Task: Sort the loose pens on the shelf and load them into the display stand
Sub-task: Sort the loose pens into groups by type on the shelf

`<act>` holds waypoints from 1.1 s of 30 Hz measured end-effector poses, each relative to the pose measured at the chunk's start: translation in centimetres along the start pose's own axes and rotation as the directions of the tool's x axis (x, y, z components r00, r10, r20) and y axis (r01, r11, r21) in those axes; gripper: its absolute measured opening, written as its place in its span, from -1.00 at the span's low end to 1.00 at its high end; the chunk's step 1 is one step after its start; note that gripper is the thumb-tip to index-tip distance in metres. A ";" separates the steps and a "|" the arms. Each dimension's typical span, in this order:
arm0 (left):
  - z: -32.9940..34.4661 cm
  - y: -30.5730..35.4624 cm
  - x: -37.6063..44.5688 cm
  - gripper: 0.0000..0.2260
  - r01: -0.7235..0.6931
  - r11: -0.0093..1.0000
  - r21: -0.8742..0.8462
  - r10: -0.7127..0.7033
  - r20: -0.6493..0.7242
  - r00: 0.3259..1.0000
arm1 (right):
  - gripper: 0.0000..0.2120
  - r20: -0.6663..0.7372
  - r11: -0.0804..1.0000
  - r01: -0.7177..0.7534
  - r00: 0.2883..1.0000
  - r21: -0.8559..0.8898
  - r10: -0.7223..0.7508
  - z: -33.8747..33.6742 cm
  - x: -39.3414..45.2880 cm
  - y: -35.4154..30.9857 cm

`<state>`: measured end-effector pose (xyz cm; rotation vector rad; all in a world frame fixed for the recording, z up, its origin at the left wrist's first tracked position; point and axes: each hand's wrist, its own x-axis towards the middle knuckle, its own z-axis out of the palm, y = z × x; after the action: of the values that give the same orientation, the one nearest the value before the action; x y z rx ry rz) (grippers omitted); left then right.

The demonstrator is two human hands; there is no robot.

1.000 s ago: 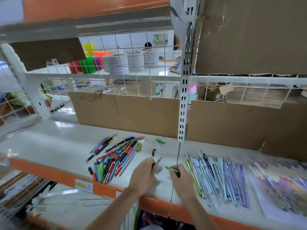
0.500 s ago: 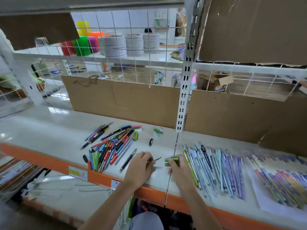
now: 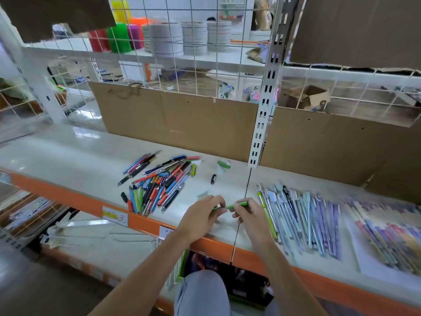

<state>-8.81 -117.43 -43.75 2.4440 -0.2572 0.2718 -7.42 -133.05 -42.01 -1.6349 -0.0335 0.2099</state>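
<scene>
We hold a green pen (image 3: 237,205) between both hands above the shelf (image 3: 68,156): our left hand (image 3: 201,218) pinches its near end, our right hand (image 3: 250,216) curls its fingers round the barrel. Left of our fingers lies a mixed pile (image 3: 157,181); right of them, pastel pens (image 3: 300,215) lie in a row.

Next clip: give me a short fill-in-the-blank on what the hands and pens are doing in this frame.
1. Both hands, left hand and right hand, hold one ____ pen.
2. The mixed pile of coloured pens lies to the ____ of the hands.
3. The shelf has an ____ front edge.
4. The loose black cap lies ____ from the pile.

Missing words: green; left; orange; apart
</scene>
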 end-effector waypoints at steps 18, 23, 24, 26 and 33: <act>-0.2 -0.9 0.4 -0.83 -0.011 0.992 -0.124 0.004 -0.060 0.998 | -0.85 0.003 1.000 -0.019 1.000 0.000 0.019 1.5 0.8 -0.5; -0.5 -0.4 0.3 -0.80 0.065 0.985 -0.160 -0.085 -0.116 0.990 | -0.74 -0.136 0.990 -0.114 0.985 -0.082 0.103 3.8 1.4 -1.6; -0.5 -0.3 0.3 -0.81 0.077 0.985 -0.155 -0.095 -0.114 0.989 | -0.74 -0.156 0.987 -0.143 0.979 -0.069 0.131 4.1 1.4 -1.6; -0.4 -0.1 0.3 -0.84 0.085 0.986 -0.142 -0.102 -0.118 0.988 | -0.74 -0.168 0.982 -0.186 0.970 -0.033 0.178 4.2 1.3 -1.4; -0.6 0.5 -0.3 -0.84 0.094 0.995 -0.028 -0.098 -0.146 0.985 | -0.78 -0.034 0.975 -0.089 0.996 -0.203 0.084 4.2 1.9 -2.0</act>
<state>-9.27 -117.39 -43.09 2.3931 -0.0772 0.4024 -6.04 -128.51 -40.48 -1.8457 0.0373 0.2593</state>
